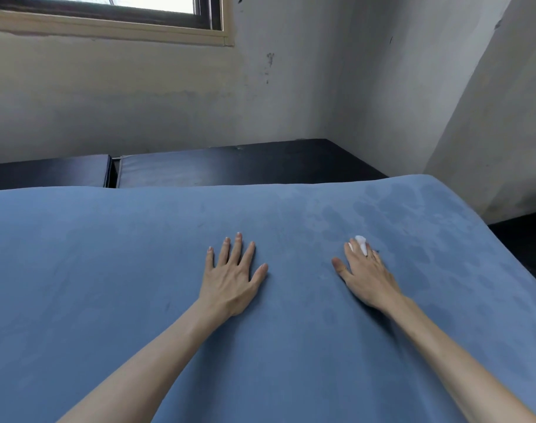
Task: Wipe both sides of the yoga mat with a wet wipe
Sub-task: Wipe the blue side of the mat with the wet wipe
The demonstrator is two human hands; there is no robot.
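Head view, mid-wipe.
— Why both palms down?
— My left hand (230, 277) lies flat, fingers spread, steadying the blue yoga mat (138, 270); my right hand (365, 277) presses the wet wipe (361, 243) under straight fingers, damp streaks beside it.

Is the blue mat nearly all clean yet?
Not yet. Dark damp patches show on the right part of the yoga mat, so that part looks wiped. The right hand presses the wet wipe down there; the left hand lies flat. The left part looks dry, and the underside isn't visible.
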